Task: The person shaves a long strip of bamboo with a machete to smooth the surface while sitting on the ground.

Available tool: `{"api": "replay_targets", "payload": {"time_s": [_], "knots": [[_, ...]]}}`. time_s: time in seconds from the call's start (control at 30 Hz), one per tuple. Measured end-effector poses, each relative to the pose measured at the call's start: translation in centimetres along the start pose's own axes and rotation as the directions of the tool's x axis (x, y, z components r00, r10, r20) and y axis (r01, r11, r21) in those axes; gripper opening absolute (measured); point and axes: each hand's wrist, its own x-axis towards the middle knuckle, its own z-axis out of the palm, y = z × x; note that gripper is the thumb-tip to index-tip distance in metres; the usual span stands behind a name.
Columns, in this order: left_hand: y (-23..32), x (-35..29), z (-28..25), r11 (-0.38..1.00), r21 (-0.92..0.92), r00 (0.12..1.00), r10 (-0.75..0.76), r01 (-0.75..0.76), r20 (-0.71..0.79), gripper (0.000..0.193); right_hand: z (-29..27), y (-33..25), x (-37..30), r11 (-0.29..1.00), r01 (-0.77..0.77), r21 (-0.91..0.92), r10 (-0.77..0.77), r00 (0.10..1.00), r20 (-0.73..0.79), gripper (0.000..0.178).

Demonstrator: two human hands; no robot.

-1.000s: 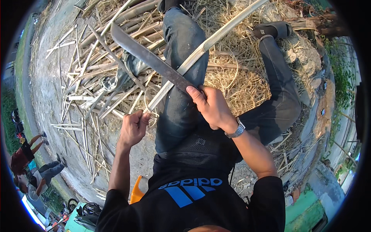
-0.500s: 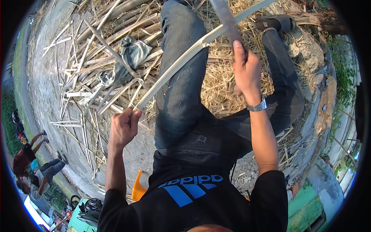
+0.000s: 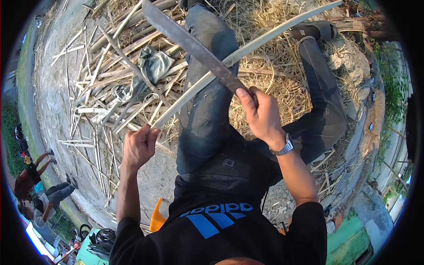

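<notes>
Across your left thigh, the long pale split-bamboo strip [image 3: 247, 48] runs on a slant from lower left to upper right. Its near end sits in your left hand [image 3: 139, 148], which is clenched around it just beside your knee; its far end reaches past your right shoe toward the top edge of the view. Your right hand [image 3: 263, 115] is clenched on the handle of the long dark rust-stained steel machete [image 3: 192, 46], thumb laid along the back, with the blade crossing over the strip above your thigh; whether edge and strip touch cannot be told.

Judged by its look, the strip is light, stiff along its length but springy, and likely to whip or twist if held only at the tip. Its cut edges probably carry splinters, so you should keep your grip on the flat faces, near the end and well clear of the blade. The machete appears heavy toward the blade, so hold it well up the handle.

Beyond your legs lie a heap of pale split bamboo slats [image 3: 101, 84], a crumpled grey-green cloth [image 3: 152, 66] and dry straw-coloured shavings [image 3: 274, 84]. Other people sit at the lower left on the pavement.
</notes>
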Motion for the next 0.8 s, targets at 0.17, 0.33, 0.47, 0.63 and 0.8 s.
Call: {"api": "replay_targets", "payload": {"time_s": [0.17,0.33,0.47,0.63,0.8], "knots": [[-0.7,-0.8,0.3,1.0,0.002,0.999,0.019,-0.019,-0.046,0.038,-2.8,1.4,4.2,0.966,-0.205,0.158,0.24,0.939,-0.246,0.057],[-1.5,-0.6,0.7,0.999,0.018,0.999,0.043,-0.042,-0.029,0.035,-1.6,-0.2,0.8,0.999,0.01,-0.048,-0.014,0.998,-0.067,0.051],[-0.8,-0.6,1.1,0.996,-0.011,0.991,0.084,-0.085,-0.104,0.029,-4.3,2.0,5.8,0.948,-0.271,0.166,0.311,0.896,-0.317,0.058],[-0.9,-0.4,0.5,1.0,0.009,1.0,0.019,-0.019,-0.01,0.025,0.4,1.0,1.2,1.0,0.017,0.012,-0.015,0.989,-0.144,0.053],[0.9,-0.4,-0.2,0.999,0.033,0.996,0.027,-0.024,-0.088,0.028,-0.4,1.4,3.4,0.983,-0.138,0.121,0.163,0.959,-0.232,0.054]]}}
